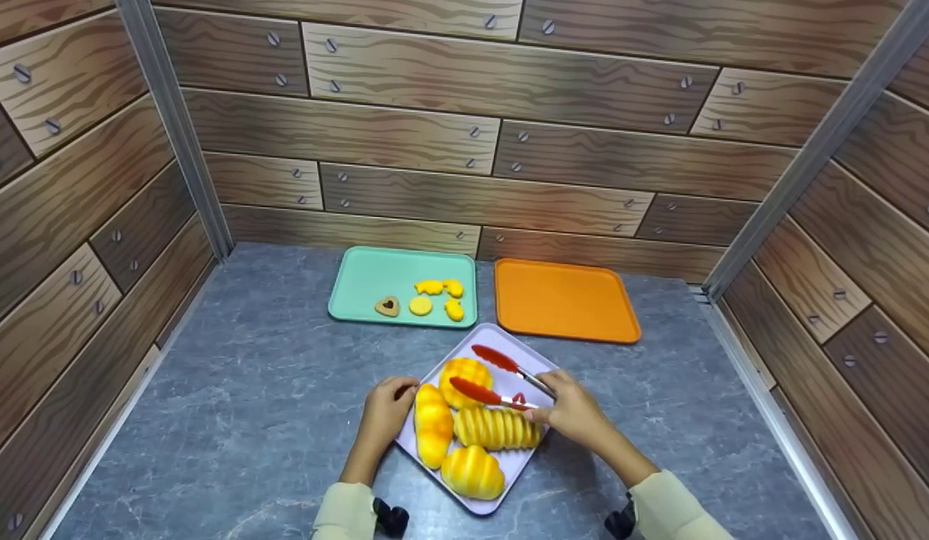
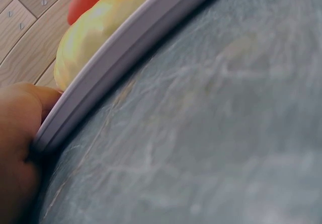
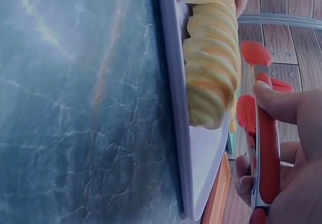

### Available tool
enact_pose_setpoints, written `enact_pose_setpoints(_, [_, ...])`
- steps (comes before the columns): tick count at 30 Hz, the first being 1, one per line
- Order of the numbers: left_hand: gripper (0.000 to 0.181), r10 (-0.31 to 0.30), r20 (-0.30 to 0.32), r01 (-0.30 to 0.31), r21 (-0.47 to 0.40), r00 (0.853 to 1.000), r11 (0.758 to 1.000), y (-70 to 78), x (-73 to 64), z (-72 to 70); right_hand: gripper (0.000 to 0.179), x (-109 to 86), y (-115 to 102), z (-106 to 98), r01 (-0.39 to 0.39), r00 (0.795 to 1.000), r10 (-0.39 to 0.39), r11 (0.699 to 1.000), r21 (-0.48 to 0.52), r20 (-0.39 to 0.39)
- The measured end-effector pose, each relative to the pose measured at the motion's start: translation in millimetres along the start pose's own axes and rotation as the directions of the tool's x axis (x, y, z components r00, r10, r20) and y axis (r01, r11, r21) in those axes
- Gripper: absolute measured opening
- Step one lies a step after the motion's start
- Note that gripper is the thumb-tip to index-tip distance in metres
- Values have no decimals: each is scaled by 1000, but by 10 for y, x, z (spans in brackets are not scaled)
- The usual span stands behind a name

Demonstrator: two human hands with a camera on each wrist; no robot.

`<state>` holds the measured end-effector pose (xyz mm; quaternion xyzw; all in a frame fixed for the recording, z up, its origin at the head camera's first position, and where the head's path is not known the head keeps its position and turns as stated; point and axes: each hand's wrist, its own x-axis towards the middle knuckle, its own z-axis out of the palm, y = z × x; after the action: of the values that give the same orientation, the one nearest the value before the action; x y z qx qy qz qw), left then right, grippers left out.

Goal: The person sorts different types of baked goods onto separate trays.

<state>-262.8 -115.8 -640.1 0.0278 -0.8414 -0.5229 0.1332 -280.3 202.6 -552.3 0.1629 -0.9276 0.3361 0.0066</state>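
Observation:
A lilac tray (image 1: 522, 352), turned cornerwise, holds several toy breads. My left hand (image 1: 387, 409) grips its left edge, and in the left wrist view the fingers (image 2: 48, 99) curl over the rim. My right hand (image 1: 573, 411) holds red-tipped metal tongs (image 1: 501, 360), thumb on one arm and fingers on the other. The tongs' tips stand apart over the round bread (image 1: 465, 373). Left of that lies a long bread (image 1: 433, 427). The ridged bread (image 1: 498, 428) is below the tongs, and a croissant-like bread (image 1: 473, 472) sits at the near corner.
A mint green tray (image 1: 367, 277) behind on the left carries a heart-shaped cookie (image 1: 388, 306), a round yellow piece (image 1: 420, 305) and several small yellow pieces. Beside it lies an orange tray (image 1: 565, 300). Wood-patterned walls (image 1: 404, 135) enclose the grey marbled table (image 1: 247, 390).

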Motion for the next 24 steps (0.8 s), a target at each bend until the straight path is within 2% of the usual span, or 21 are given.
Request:
enact_pose_setpoints(8, [16,15,-11,-15,-4,1000,1000,5,4,3,65,21,-8,-24,-5,999,7,999,-44,48])
enact_pose_setpoints(16, [16,17,-12,-17,-13,1000,1000,7,6,-7,56,58,-34,-38,5,998,1,995,-103,61])
enact_pose_setpoints(24, [16,17,-18,-17,-7,1000,1000,5,-3,3,62,86,85,-69,-20,1000,20,989,-145,-5])
